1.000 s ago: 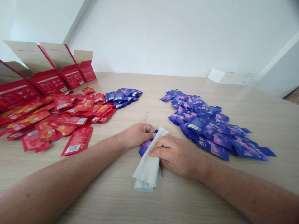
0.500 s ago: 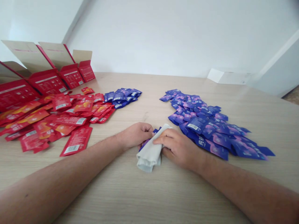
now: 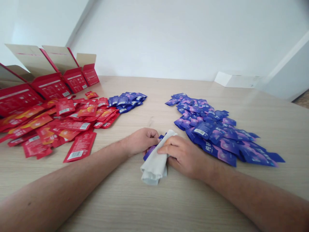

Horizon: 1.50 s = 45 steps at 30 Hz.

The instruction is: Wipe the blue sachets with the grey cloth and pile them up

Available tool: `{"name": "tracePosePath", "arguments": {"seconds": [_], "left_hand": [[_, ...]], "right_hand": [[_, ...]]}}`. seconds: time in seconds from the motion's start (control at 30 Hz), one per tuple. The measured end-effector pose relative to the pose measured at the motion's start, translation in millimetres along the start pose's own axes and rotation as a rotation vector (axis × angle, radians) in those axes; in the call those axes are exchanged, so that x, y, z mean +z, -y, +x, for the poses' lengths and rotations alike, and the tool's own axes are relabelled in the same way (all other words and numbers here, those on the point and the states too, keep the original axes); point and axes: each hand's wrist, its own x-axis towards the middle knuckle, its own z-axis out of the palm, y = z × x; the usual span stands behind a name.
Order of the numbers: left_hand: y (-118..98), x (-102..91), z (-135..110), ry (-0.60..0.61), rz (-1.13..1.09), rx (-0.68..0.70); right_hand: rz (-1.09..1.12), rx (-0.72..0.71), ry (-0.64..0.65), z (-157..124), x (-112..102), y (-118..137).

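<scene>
My left hand (image 3: 144, 140) is closed, its thumb and fingers pinching the edge of a blue-purple sachet (image 3: 149, 153). A folded white cloth (image 3: 155, 161) lies across that sachet and covers most of it. Fingers of my right hand (image 3: 184, 154) press round the cloth from the right, holding it against the sachet. The cloth's loose lower end hangs toward me, just over the table. To the right of my right hand spreads a pile of blue-purple sachets (image 3: 214, 129).
Red and orange sachets (image 3: 79, 125) lie heaped at left, beside a smaller cluster of blue sachets (image 3: 127, 100). Behind them stand open red cardboard boxes (image 3: 49, 85). A white box (image 3: 236, 80) sits at the back right of the wooden table (image 3: 154, 206), against the wall.
The cloth's lower end has slid slightly toward me as my right hand shifts a little down along the sachet. My left hand keeps its pinch in nearly the same place.
</scene>
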Motion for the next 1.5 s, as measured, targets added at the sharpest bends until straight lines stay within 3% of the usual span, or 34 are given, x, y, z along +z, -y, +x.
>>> {"name": "tracePosePath", "arguments": {"seconds": [0.1, 0.27, 0.43, 0.63, 0.8, 0.97, 1.13, 1.33, 1.5], "left_hand": [[0.5, -0.7, 0.7, 0.0, 0.005, 0.02], [1.3, 0.5, -0.3, -0.006, -0.018, -0.018], [0.7, 0.0, -1.3, -0.001, 0.007, 0.018], [0.5, -0.1, -1.7, 0.003, -0.022, -0.015], [-0.6, -1.7, -1.4, 0.015, 0.004, 0.023], [0.0, -0.4, -1.5, 0.006, -0.037, -0.029], [-2.0, -1.0, -2.2, 0.009, 0.011, 0.012], [1.6, 0.4, -1.7, 0.002, -0.043, -0.035], [1.4, 0.0, -0.3, 0.009, -0.003, 0.015]], "right_hand": [[0.015, -0.063, 0.042, 1.3, -1.1, 3.4], [0.002, 0.068, -0.049, -0.8, 1.7, -4.3], [0.014, -0.055, 0.026, -1.0, 2.8, -0.1], [-0.026, 0.073, -0.048, -1.1, 2.4, -4.4], [0.02, -0.068, 0.019, 0.5, 1.6, 0.3], [-0.007, 0.08, -0.064, -1.0, 3.0, -5.7], [0.027, -0.058, 0.004, -0.2, 2.3, -2.2], [-0.01, 0.077, -0.058, -0.9, 3.0, -6.1], [0.033, -0.052, 0.009, -1.0, 2.5, -3.2]]}}
